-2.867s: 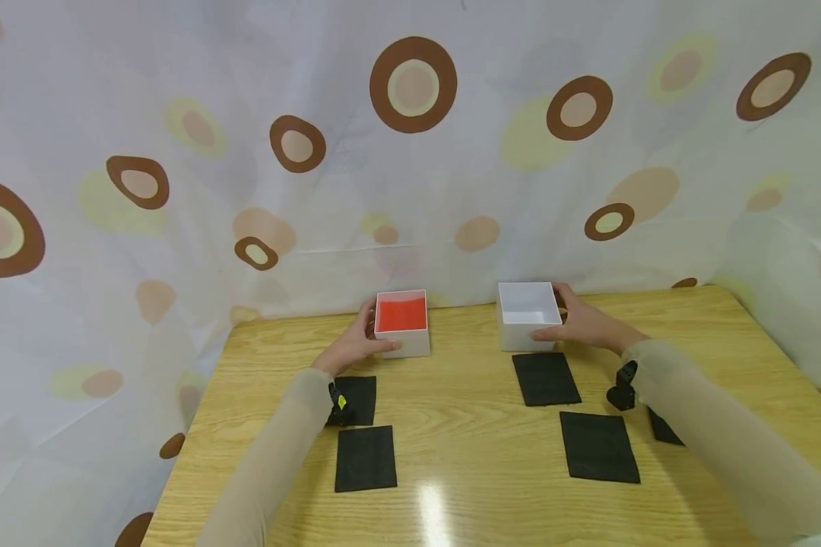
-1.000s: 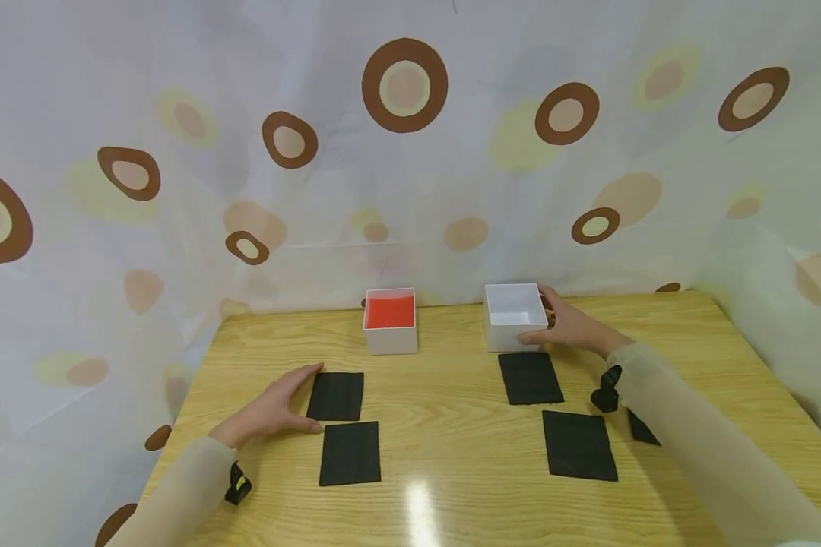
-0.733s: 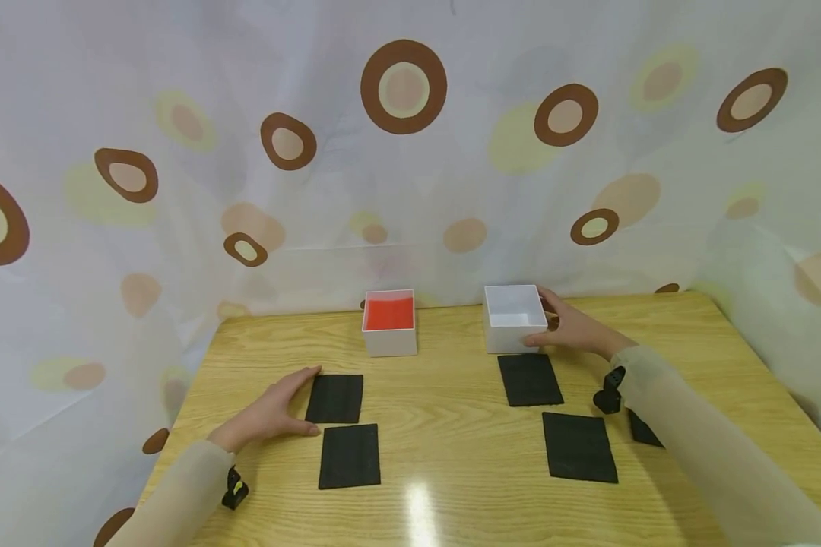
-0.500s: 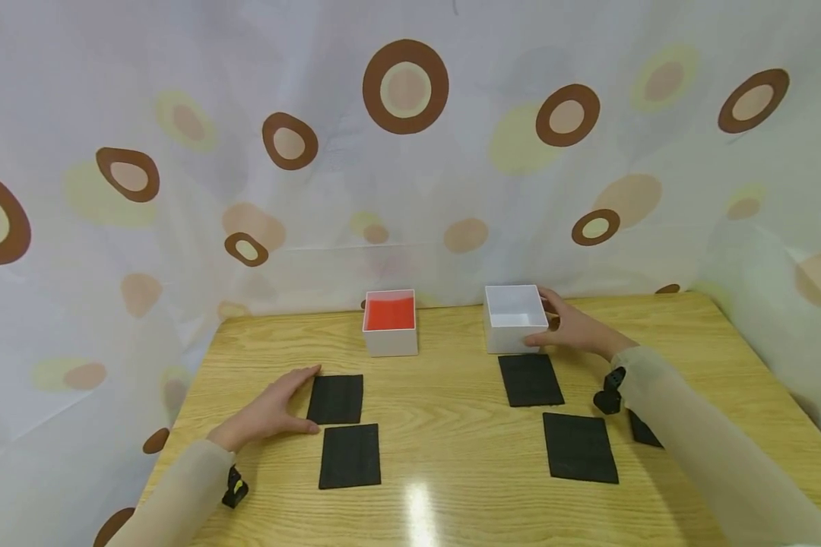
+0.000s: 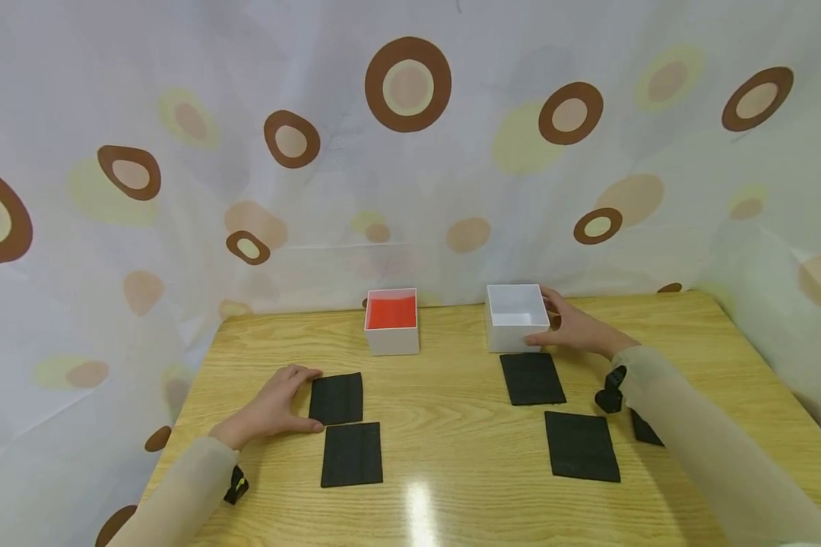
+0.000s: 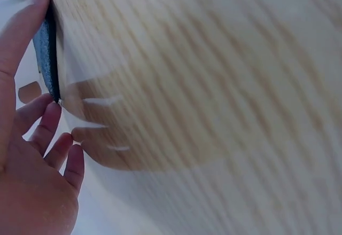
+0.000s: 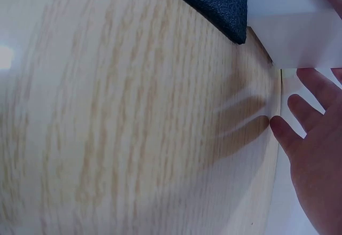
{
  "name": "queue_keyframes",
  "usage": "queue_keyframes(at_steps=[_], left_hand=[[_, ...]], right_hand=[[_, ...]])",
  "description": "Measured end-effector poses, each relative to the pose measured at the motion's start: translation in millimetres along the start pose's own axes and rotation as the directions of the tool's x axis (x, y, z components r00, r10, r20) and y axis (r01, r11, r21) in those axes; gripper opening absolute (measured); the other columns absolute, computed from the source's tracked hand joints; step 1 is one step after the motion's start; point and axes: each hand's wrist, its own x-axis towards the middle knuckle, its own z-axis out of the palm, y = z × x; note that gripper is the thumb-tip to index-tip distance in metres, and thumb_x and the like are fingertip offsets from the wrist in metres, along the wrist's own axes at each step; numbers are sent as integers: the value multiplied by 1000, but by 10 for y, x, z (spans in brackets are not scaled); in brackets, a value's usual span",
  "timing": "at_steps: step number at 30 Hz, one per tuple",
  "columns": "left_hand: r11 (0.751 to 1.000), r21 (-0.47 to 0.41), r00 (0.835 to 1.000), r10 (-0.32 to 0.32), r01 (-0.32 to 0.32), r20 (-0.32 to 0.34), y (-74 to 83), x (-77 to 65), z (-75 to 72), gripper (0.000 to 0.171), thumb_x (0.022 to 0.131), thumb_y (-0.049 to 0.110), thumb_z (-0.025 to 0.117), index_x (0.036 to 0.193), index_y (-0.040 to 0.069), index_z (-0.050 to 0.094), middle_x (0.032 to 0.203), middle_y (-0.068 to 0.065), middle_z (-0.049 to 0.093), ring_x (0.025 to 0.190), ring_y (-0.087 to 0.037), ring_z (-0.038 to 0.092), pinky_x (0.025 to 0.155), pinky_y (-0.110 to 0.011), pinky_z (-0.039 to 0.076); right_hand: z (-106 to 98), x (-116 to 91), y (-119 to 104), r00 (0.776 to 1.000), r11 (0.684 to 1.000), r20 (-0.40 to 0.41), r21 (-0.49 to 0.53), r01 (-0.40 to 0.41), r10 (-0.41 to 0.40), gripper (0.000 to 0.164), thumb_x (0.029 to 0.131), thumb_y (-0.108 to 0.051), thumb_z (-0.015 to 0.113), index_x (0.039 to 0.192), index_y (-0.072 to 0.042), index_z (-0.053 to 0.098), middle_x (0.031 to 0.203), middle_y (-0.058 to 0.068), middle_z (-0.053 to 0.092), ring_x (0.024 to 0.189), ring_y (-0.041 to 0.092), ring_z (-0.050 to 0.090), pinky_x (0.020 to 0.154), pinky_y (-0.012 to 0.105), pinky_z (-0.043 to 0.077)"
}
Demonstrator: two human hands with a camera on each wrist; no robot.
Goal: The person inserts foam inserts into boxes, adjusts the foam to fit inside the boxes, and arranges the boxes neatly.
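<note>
My left hand (image 5: 272, 404) pinches a black square pad (image 5: 337, 399) across its left side, thumb at the near corner and fingertips at the far one. In the left wrist view this pad (image 6: 47, 53) shows edge-on between thumb and fingertips. My right hand (image 5: 578, 328) holds an open-topped white box (image 5: 517, 339) by its right side, thumb on the front wall and fingers behind. The right wrist view shows the fingers against a wall of the box (image 7: 299, 37). A second white box (image 5: 393, 342), with red material inside, stands to the left, untouched.
Another black pad (image 5: 352, 454) lies just in front of the pinched one. On the right lie two more pads, one (image 5: 532, 379) before the white box and one (image 5: 581, 447) nearer; a third (image 5: 646, 429) is partly under the right forearm. A patterned curtain (image 5: 410, 190) backs the wooden table (image 5: 451, 425).
My left hand has left the red-filled box and come down to the pad. Its fingers have just drawn in, and the pad's far left corner has shifted. The right hand stays on its box.
</note>
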Motion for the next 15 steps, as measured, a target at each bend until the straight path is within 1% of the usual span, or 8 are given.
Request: queue_keyframes(at_steps=[6,11,15], left_hand=[[999,37,999,5,-4,-36,-12,10,22,87,77,46,92,141,1,54,130,-17,53,121,-38,52,105,-63,42],[995,103,999,5,0,-49,-23,17,39,82,78,49,89,135,1,56,128,-16,55,122,-39,51,103,-65,42],[991,135,999,-8,15,-50,-36,19,57,81,79,51,86,135,2,56,127,-14,56,121,-36,52,104,-62,43]], right_hand=[[-19,1,13,1000,1000,5,20,-2,2,110,93,-23,81,166,-13,-1,166,26,21,152,49,23,119,69,25],[-9,1,2,1000,1000,3,9,-1,1,110,93,-23,81,166,-11,-1,166,26,19,152,50,21,119,70,25],[12,5,-4,1000,1000,3,7,0,0,109,93,-23,81,166,-10,1,164,27,22,149,49,26,118,70,26]])
